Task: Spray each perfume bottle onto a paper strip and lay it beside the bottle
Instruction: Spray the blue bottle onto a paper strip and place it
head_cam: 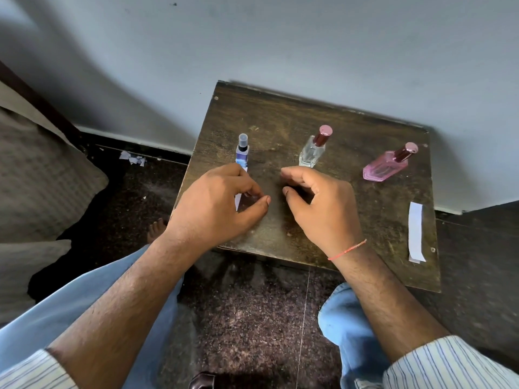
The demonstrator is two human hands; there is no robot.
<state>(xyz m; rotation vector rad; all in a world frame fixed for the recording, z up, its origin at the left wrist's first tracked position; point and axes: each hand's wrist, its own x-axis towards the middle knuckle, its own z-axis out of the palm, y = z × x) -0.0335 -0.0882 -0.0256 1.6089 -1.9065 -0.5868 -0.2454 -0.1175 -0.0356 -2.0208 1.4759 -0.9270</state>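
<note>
Three perfume bottles stand on a small dark wooden table [280, 119]: a slim blue bottle [242, 151] with a clear cap, a clear glass bottle [312, 151] with a maroon cap, and a pink bottle [386, 165] with a maroon cap. My left hand [222, 197] sits just in front of the blue bottle, its curled fingers holding a white paper strip [238, 203] that runs beside the bottle and is mostly hidden. My right hand [317, 203] hovers in front of the clear bottle, loosely curled and holding nothing. A second paper strip [416, 231] lies at the table's right edge.
The table stands against a pale wall [280, 37]. Dark speckled floor [247, 318] lies below, with paper scraps [132, 158] by the skirting. A bed or cushion [42, 178] is at the left. My knees in blue jeans [351, 327] are at the table's front edge.
</note>
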